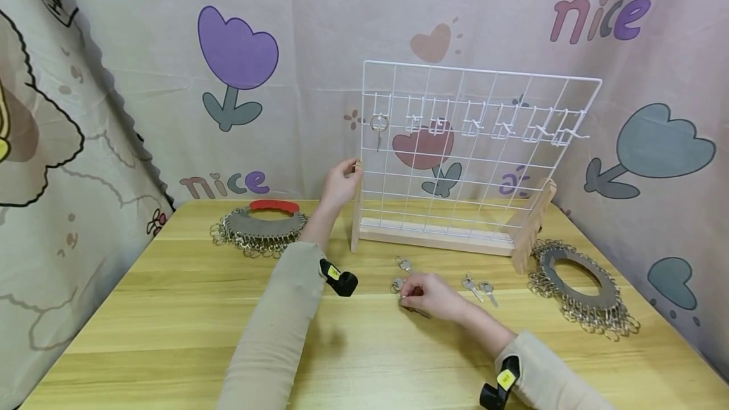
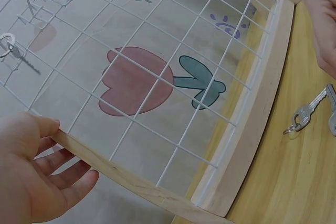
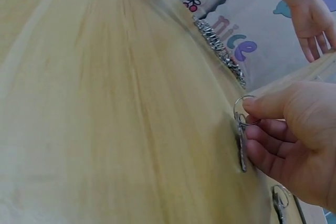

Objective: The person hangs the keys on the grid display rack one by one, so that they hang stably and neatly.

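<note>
My left hand (image 1: 340, 183) grips the left wooden post (image 2: 113, 170) of a white wire rack, thumb on the near side and fingers behind. A key (image 1: 379, 140) hangs by its ring from the leftmost hook of the rack. Low over the table, my right hand (image 1: 434, 296) pinches a metal ring between thumb and fingers. From that ring hangs a key (image 3: 242, 148), beside the fingertips. Around the right hand lie loose keys with rings: one key (image 1: 404, 265) behind it, another (image 1: 397, 285) to its left, and a pair (image 1: 471, 286) to its right.
The rack's wooden base (image 1: 438, 242) stands at the back of the wooden table (image 1: 171, 328), with several hooks in a row above. At the left lies a grey plate (image 1: 264, 226) with a red grip and many rings; a grey ring-shaped plate (image 1: 610, 290) with many rings lies right.
</note>
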The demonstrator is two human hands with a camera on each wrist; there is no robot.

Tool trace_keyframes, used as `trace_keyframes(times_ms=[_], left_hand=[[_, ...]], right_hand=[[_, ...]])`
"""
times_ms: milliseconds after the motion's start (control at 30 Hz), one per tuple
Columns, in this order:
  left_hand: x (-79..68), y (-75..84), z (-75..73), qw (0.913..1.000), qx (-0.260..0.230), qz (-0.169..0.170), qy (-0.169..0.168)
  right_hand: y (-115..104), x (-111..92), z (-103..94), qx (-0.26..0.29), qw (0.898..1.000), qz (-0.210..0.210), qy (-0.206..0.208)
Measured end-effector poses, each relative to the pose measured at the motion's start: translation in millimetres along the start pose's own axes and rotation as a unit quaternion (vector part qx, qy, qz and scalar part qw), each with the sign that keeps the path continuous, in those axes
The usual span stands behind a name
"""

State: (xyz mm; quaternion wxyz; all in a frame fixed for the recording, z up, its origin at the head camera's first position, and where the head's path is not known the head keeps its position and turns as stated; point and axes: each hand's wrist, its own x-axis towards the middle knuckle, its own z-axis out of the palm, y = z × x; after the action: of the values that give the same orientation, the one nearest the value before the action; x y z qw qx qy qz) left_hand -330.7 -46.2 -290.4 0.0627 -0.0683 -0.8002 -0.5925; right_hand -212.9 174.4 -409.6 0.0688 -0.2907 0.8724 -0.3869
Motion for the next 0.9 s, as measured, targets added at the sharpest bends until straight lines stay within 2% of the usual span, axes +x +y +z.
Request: trace_keyframes(times_ms=[233,433,633,767,900], left_hand=[[1.3,-1.5,0.1,1.0,0.001,0.0,-0.003],[2.3,-2.5,-0.2,1.0,0.003,0.002,-0.002],[2.4,-2.9,-0.4,1.0,0.001,0.004,-0.004],[1.5,-2.2,-0.4,1.0,-0.001,0.003,-0.004],[1.0,-1.5,-0.3,1.0,0.0,0.005,0.001]], right_hand=[[-5,0,-15.0,0.05,0.999,0.011,0.004],[-12,2,-36.4,0.062,0.998,0.006,0.02],[-25,7,-60.0,0.031,0.999,-0.009,0.043],[-39,10,-78.5,-0.002,0.998,0.005,0.065],[-52,16,-96.4,-0.002,0.996,-0.001,0.092]])
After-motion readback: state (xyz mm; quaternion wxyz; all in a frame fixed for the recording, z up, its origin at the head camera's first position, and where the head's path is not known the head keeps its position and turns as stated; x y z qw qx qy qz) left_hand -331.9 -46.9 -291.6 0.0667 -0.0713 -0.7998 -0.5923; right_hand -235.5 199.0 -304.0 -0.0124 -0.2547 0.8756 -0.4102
